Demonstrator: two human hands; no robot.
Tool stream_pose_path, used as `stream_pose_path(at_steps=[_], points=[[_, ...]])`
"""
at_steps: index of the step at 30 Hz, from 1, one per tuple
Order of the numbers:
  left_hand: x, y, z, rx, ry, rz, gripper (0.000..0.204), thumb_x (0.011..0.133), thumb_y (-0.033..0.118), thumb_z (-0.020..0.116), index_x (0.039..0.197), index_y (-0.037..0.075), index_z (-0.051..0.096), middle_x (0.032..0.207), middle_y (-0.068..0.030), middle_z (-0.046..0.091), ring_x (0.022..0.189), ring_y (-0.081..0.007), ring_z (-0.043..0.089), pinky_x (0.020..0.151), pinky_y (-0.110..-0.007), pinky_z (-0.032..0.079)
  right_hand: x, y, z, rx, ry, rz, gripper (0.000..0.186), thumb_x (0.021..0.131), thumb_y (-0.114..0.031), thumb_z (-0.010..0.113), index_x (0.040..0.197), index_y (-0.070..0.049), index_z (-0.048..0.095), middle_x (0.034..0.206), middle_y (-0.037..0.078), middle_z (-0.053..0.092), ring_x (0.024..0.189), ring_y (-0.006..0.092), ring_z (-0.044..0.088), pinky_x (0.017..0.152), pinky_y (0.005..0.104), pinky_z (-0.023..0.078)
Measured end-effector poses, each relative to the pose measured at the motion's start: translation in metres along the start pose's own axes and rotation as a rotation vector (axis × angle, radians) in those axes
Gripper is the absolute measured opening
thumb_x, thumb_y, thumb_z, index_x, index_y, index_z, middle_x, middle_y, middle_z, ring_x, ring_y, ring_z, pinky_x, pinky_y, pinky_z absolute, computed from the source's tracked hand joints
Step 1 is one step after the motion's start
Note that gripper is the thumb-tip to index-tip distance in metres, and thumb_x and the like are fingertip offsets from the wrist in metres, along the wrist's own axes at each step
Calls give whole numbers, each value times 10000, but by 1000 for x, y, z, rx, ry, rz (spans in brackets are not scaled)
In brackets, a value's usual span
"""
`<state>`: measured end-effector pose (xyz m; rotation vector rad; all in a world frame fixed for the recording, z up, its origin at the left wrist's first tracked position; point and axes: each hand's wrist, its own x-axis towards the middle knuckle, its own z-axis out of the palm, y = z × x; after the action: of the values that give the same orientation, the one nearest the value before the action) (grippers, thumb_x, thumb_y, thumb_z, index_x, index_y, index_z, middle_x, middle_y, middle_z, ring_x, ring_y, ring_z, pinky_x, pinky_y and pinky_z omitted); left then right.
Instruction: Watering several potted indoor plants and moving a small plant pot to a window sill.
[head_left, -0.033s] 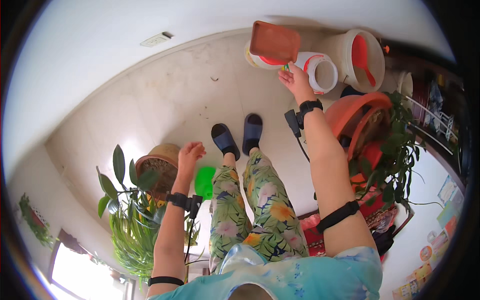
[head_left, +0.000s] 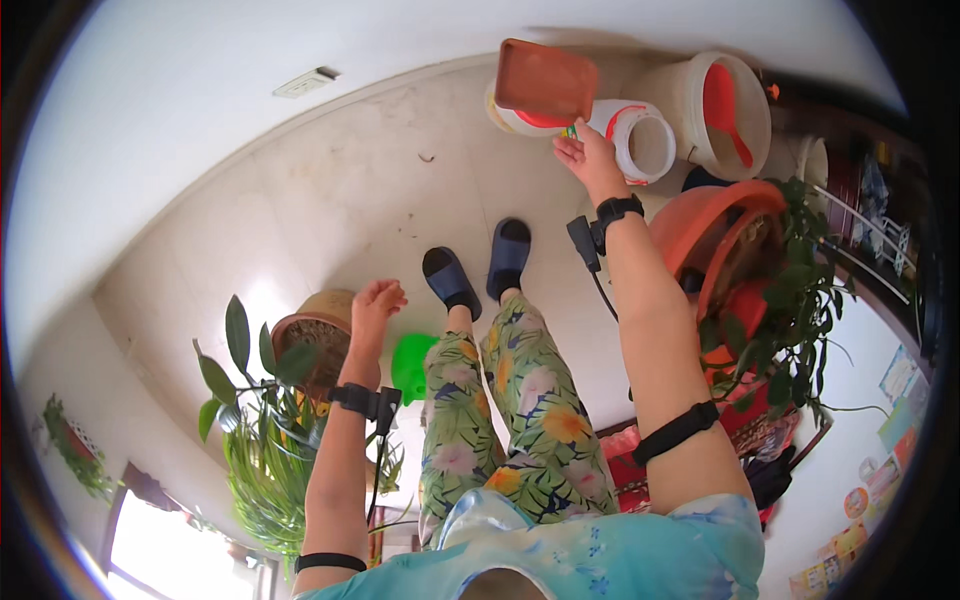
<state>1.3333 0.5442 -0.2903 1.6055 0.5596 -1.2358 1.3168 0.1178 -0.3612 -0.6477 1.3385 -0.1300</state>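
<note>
My right hand (head_left: 592, 162) reaches far forward, its fingers bent and a fingertip against the near corner of a reddish-brown rectangular tray (head_left: 545, 80). The grip itself is partly hidden. Under the tray are a red rim and a pale bucket (head_left: 497, 115); a white plastic jar (head_left: 645, 145) with a red-edged mouth stands beside my hand. My left hand (head_left: 376, 305) hangs in the air with loosely curled fingers and nothing visible in them. Nearest to it are a brown plant pot (head_left: 335, 315) of soil and a bright green plastic object (head_left: 410, 365).
A large whitish bucket (head_left: 745, 120) holds a red scoop (head_left: 720, 100). Big terracotta pots (head_left: 690, 225) with a trailing plant (head_left: 795, 300) stand right of my right forearm. Leafy plants (head_left: 265, 460) crowd my left arm. My slippers (head_left: 510, 250) are on the tiled floor (head_left: 330, 190).
My view has shifted very slightly. The hands and the tray keep nearly the same places.
</note>
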Motion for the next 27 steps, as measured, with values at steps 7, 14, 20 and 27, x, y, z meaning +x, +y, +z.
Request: stream_pose_path(at_steps=[7,14,20,27], points=[[43,76,29,140,46,69,276,838,205,552,1005,-14,569,834,-49,610,725,-117,590,671,-230,438,27,-3,11,-6,100,-130,270,819,-170,571,958,49,497,833,162,584,672,258,624,634,413,528],[80,141,99,156,5,130,271,836,227,558,989,3,565,860,-55,606,734,-118,586,688,-237,440,13,36,-1,-15,164,-23,104,742,-39,510,832,6,536,705,104,598,577,197,593,571,368,514],[104,182,155,161,-17,255,280,832,222,563,991,-9,563,856,-58,604,749,-115,582,688,-238,445,-81,97,-51,137,142,147,53,722,-93,512,729,-42,523,644,71,562,501,152,512,472,282,413],[161,195,219,688,83,644,470,766,204,644,1158,-12,500,1101,-152,547,989,-259,543,833,-335,441,-131,123,-106,262,227,249,58,701,-88,520,738,-45,529,619,61,552,488,120,488,473,282,414]])
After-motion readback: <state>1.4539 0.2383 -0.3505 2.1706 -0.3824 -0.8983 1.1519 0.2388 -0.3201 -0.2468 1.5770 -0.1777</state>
